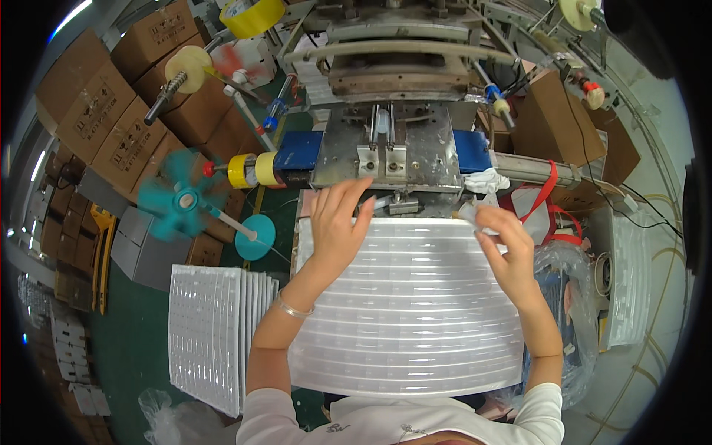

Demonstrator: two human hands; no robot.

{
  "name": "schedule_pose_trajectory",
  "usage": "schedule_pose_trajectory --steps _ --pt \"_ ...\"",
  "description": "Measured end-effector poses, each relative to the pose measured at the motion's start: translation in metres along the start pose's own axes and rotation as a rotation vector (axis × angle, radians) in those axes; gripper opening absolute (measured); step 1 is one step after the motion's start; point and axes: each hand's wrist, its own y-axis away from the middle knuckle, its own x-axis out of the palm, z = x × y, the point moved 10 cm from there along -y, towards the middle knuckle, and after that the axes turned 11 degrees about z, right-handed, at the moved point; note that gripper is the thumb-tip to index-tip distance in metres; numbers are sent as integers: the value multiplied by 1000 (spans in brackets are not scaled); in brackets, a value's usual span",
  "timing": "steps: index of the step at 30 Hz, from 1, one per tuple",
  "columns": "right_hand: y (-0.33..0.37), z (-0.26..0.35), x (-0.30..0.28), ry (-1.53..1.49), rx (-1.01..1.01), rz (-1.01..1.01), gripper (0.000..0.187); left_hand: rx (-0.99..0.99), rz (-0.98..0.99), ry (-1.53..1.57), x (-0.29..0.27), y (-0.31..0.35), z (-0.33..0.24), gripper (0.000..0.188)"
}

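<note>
Head view: ribbed sheet [408, 297] btwn both hands

Pale ribbed sheet lies in front of metal machine [434, 152], nr person's torso. L hand [337, 222] over its far-left corner, fingers loosely bent, thumb apart, released. R hand [509, 245] at far-right corner, fingers curled by sm. whitish pc [467, 212]; can't tell if grasping. Sheet stack [204, 326] to L, teal fan [185, 199] beyond.

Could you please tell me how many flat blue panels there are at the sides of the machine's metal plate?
2: a left blue panel and a right blue panel, one on each side of the metal plate. Any others would be hidden.
</note>
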Motion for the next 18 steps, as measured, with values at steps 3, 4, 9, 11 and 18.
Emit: schedule_pose_trajectory --steps 3,4,9,11,18 --pt "-13 -5 -21 65 -32 -182 24 62 -125 -79 10 -52 -17 26" --pt "-20 -10 -25 90 -12 -192 24 66 -131 -63 23 -73 -16 26" --pt "-66 -28 -11 128 17 -247 24 207 -3 -254 54 -104 -37 24" --pt "-81 -31 -3 195 -24 -252 25 248 -63 -172 38 -84 -52 20" --pt "-139 -25 36 493 -124 -185 17 -45 137 206 -14 6 10 22"
